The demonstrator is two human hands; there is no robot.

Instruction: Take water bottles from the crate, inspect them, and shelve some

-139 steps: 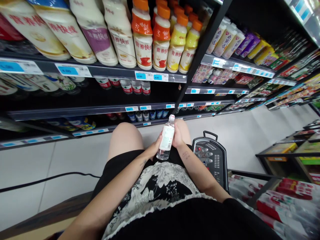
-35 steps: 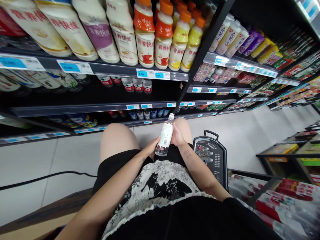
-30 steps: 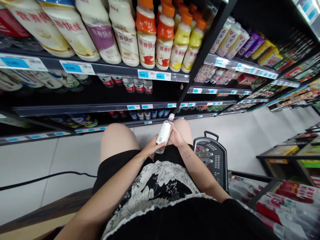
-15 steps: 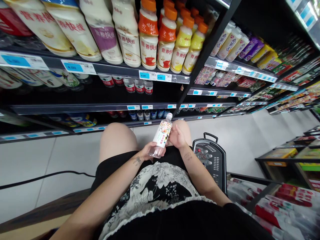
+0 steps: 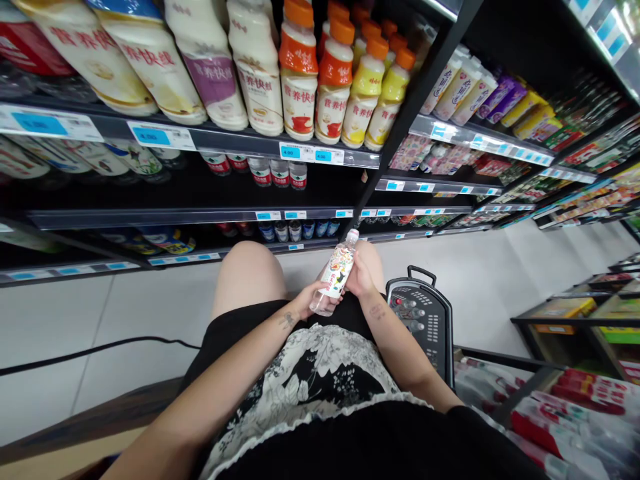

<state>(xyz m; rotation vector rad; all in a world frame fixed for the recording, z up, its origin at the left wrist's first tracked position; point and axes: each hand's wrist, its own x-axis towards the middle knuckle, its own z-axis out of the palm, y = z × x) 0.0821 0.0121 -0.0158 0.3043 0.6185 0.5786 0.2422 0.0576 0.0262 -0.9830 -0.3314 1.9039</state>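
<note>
A: Where is the bottle?
B: The clear bottle is held in the air between the bent knees of a person facing store shelves.

A: How would it handle?
B: Likely fairly light, its thin plastic walls giving under a squeeze; slick if damp, hardly fragile. The fill level cannot be made out. The label around its middle looks the surest place to hold.

A: Which way does it point?
B: Its pale cap points toward the shelves and slightly right, its base back toward the body. The long axis runs aslant, with the patterned label facing up.

A: And the hands?
B: The left hand curls around the lower end. The right hand, half bent, lies against the upper right side; hidden fingertips leave its grip uncertain.

A: Beyond them?
B: A black basket stands on the floor at right, small bottles lying near its left edge. Ahead, red-labelled bottles stand back from a shelf's front edge.
</note>
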